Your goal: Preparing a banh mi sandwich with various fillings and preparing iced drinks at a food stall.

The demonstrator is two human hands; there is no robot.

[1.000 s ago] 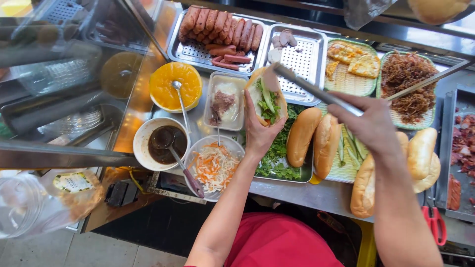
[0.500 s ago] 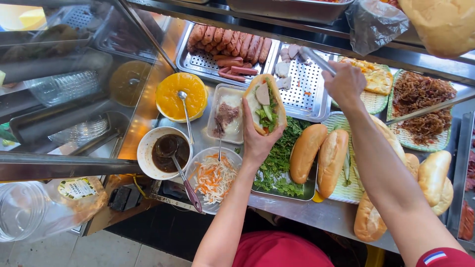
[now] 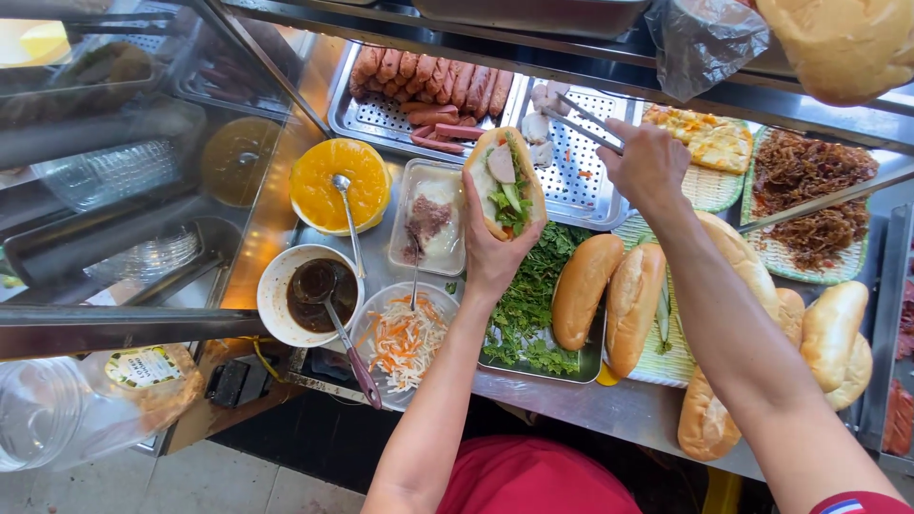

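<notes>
At the far left, a clear plastic jar (image 3: 57, 419) is lying low beside the glass case, smooth and rounded. Next, a white round bowl of dark glossy sauce (image 3: 309, 293) is standing with a spoon in it, and behind it an orange bowl of thick yellow sauce (image 3: 340, 183) is holding a metal spoon. Just right of the dark sauce, a clear bowl of shredded carrot and white radish (image 3: 405, 341) is showing thin, wet strips, and above it a rectangular plastic tub of brown pâté (image 3: 428, 217) is looking soft and smeared.

Your left hand (image 3: 495, 249) is lifting the split baguette sandwich (image 3: 505, 181) above the counter, over the tub and the tray of leafy green herbs (image 3: 533, 305). Your fingers are wrapping tightly around the crusty bread from below; inside, pale meat slices and green sticks are showing.

Your right hand (image 3: 649, 169) is gripping thin metal tongs (image 3: 583, 119), fingers closed together on them. Their tips are reaching the pale meat slices (image 3: 545, 124) on the perforated steel tray (image 3: 581, 181), beside a row of reddish sausages (image 3: 428, 81).

Further right, smooth golden baguettes (image 3: 609, 295) are lying on a woven mat, and dark stringy shredded meat (image 3: 819, 195) is piling on a green woven plate.
</notes>
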